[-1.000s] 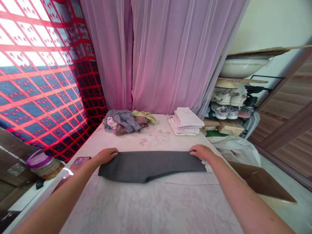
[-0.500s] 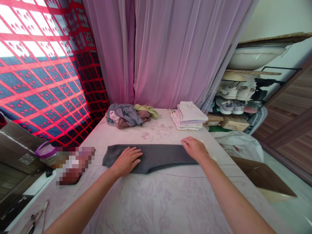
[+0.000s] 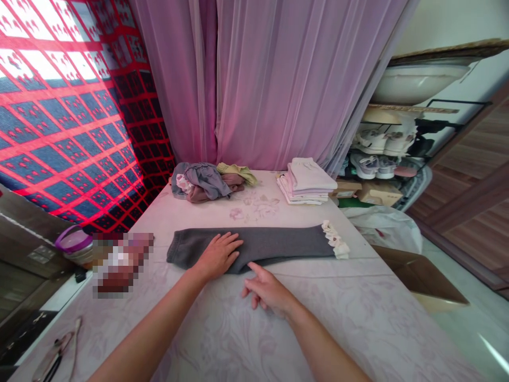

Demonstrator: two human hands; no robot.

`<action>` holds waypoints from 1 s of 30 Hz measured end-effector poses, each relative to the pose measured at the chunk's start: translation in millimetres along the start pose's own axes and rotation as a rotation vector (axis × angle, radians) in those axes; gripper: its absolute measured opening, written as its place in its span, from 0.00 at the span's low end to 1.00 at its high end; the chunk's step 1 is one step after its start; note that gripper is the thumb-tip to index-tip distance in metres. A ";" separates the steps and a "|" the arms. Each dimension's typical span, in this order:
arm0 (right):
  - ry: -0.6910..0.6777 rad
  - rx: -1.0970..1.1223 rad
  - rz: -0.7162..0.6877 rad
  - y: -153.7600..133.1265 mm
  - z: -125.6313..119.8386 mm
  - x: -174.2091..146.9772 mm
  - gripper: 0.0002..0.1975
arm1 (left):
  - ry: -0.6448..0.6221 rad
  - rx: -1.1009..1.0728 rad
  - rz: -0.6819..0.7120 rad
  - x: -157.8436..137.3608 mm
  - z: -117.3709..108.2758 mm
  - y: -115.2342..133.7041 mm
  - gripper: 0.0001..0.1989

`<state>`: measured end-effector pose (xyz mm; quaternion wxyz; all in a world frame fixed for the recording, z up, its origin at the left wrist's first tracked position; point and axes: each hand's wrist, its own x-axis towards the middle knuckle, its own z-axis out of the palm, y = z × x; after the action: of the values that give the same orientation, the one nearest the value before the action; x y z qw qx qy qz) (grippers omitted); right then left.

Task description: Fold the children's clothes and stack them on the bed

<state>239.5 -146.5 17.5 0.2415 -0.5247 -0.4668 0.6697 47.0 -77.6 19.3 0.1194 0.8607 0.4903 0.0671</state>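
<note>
I log my left hand [image 3: 217,258] open on grey trousers [image 3: 288,241] across the middle of the surface [image 3: 226,339], right hand [image 3: 270,291] loosely open at their near edge, rumpled clothes [image 3: 207,183] at far-left corner, folded stack [image 3: 310,180] near far-right, blurred object [image 3: 121,262] by left edge.

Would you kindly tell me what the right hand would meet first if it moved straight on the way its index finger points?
The right hand would probably meet the near edge of the grey trousers; whether they already touch is unclear.
</note>
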 end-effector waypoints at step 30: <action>-0.046 0.193 0.118 -0.6 9.1 -10.9 0.22 | 0.005 0.035 0.046 2.3 17.7 4.5 0.32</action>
<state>234.5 -158.5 23.3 0.2403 -0.5099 -0.3739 0.7365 56.0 -80.4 3.4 0.1015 0.8736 0.4717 0.0633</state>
